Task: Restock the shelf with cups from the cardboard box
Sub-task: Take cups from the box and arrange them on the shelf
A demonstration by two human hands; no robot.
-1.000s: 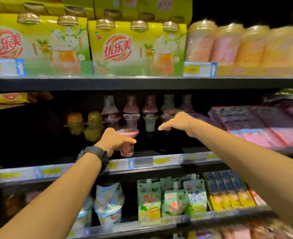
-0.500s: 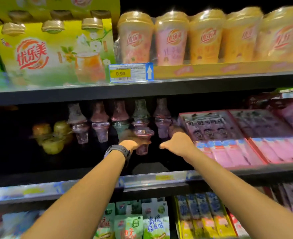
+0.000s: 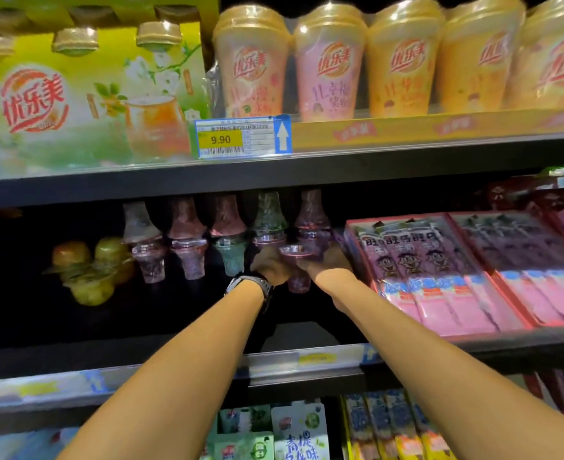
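Five cup stacks (image 3: 229, 247) line the shelf (image 3: 174, 370) mid-frame; left hand (image 3: 271, 264) and right hand (image 3: 329, 264) share one grip, both curled round one pink cup (image 3: 297, 278).

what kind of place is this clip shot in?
Most likely a supermarket or convenience-store aisle. A barcoded price tag reading 9.90 sits on the front of the upper shelf, identical sealed drink cups line up on it, and pink snack packets fill a display tray below.
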